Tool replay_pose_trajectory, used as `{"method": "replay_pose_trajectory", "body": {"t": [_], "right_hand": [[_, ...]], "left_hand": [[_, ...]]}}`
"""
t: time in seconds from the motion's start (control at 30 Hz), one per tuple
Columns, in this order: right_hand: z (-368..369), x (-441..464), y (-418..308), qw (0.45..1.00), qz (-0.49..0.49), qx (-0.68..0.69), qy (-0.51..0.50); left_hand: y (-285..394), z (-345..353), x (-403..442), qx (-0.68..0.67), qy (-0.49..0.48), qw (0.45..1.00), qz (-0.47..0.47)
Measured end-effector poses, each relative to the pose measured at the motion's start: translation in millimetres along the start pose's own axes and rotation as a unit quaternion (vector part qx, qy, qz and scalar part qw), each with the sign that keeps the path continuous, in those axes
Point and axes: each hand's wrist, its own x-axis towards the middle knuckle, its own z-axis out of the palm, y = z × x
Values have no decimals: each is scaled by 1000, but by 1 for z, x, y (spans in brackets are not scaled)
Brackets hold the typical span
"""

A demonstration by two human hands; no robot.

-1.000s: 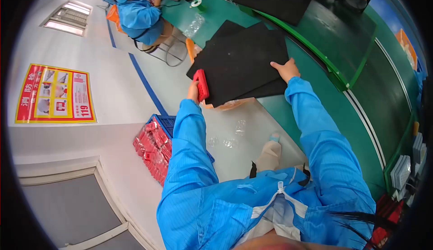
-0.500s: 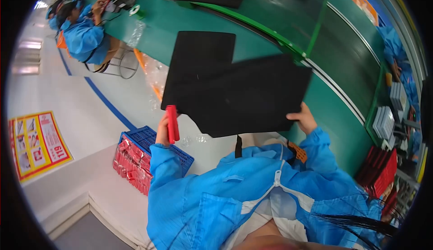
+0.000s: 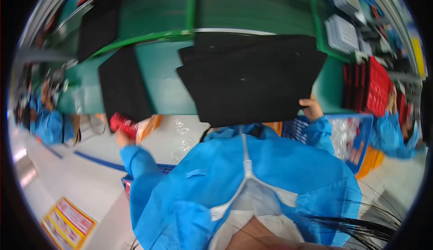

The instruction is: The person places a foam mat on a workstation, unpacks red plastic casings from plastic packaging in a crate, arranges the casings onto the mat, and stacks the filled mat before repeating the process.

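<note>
Several black sheets (image 3: pixel 252 78), overlapping unevenly, are in front of my body over the green table (image 3: pixel 162 81). My right hand (image 3: pixel 312 108) grips their lower right edge, thumb on top and the other fingers hidden beneath. At the left, my left hand (image 3: pixel 122 137) is closed on a red object (image 3: pixel 123 124), blurred by motion. Just above that object, another black sheet (image 3: pixel 124 83) rests on the table, apart from the larger bunch.
Red trays (image 3: pixel 367 85) stand at the right, below grey-white trays (image 3: pixel 342 33). A blue crate (image 3: pixel 363 137) with clear plastic is beside my right arm. Co-workers sit at the far left (image 3: pixel 52 126) and far right (image 3: pixel 392 130). A green-edged raised panel (image 3: pixel 153 36) runs behind.
The view has swung to the right. The black sheets have split: one lies apart at the left, the others stay in my right hand. My left hand, with the red object, has moved away from them.
</note>
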Motion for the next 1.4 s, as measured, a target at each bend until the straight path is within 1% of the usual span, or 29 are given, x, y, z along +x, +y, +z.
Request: {"method": "replay_pose_trajectory", "body": {"t": [0.03,0.1,0.13,0.17,0.2,0.23,0.3,0.37,0.43,0.47,0.5,0.53,0.57,0.6,0.63,0.67,0.7,0.73,0.77,0.8,0.83,0.9,0.93,1.03,1.1,1.17,1.27,1.33,1.4], "right_hand": [[-5,-4,-13,1000,-13,13,-3],[-23,7,-8,999,12,37,-29],[-30,9,-6,998,24,41,-45],[-36,15,-7,996,12,61,-68],[-43,21,-7,992,0,81,-92],[-47,29,-9,988,-13,89,-127],[-45,43,-16,980,-17,108,-169],[-71,52,-28,967,-28,120,-221],[-79,53,-39,957,-34,125,-259],[-81,48,-45,957,-48,121,-260],[-85,40,-50,957,-60,118,-259],[-91,31,-57,963,-51,106,-243],[-96,23,-61,970,-41,110,-215],[-98,23,-59,973,-23,117,-199],[-108,26,-51,981,-11,79,-179],[-106,15,-57,991,31,69,-113],[-111,-1,-58,997,28,59,-30],[-104,-6,-63,994,105,7,23],[-104,10,-45,992,125,10,-4],[-114,25,-29,986,134,-100,6],[-113,34,-27,968,141,-208,15],[-118,37,-32,967,145,-208,11],[-115,36,-39,972,138,-188,10],[-92,40,-45,973,147,-176,36],[-75,47,-38,979,180,-74,54],[-66,58,-37,977,162,-131,45],[-61,64,-42,985,164,-53,12],[-80,60,-33,972,232,41,-12],[-57,36,-60,994,96,-23,-40]], "left_hand": [[20,27,-52,114,28,987,107],[65,-2,-125,160,64,967,187],[100,15,-182,248,83,942,212],[121,-45,-169,350,57,890,286],[149,-13,-231,399,68,857,319],[171,-7,-257,353,53,878,321],[207,15,-298,383,-58,827,408],[212,78,-348,461,-100,782,406],[223,131,-359,474,-233,789,315],[213,142,-343,426,-269,787,356],[208,167,-336,438,-310,781,318],[201,192,-326,455,-335,802,193],[177,224,-327,419,-345,821,178],[163,231,-283,504,-364,766,164],[131,261,-276,489,-414,745,184],[96,292,-272,427,-459,766,145],[62,328,-270,360,-520,774,27],[-1,361,-229,392,-583,711,-11],[-24,352,-208,436,-544,716,-9],[-44,365,-205,445,-524,723,-70],[-54,368,-210,407,-481,772,-79],[-67,360,-213,273,-407,866,-102],[-67,354,-221,261,-396,874,-104],[-71,340,-232,248,-405,865,-160],[-73,347,-264,230,-386,867,-216],[-76,348,-258,195,-388,873,-220],[-51,353,-271,136,-408,885,-177],[-26,348,-288,108,-422,887,-154],[3,329,-297,106,-446,883,-97]]}}
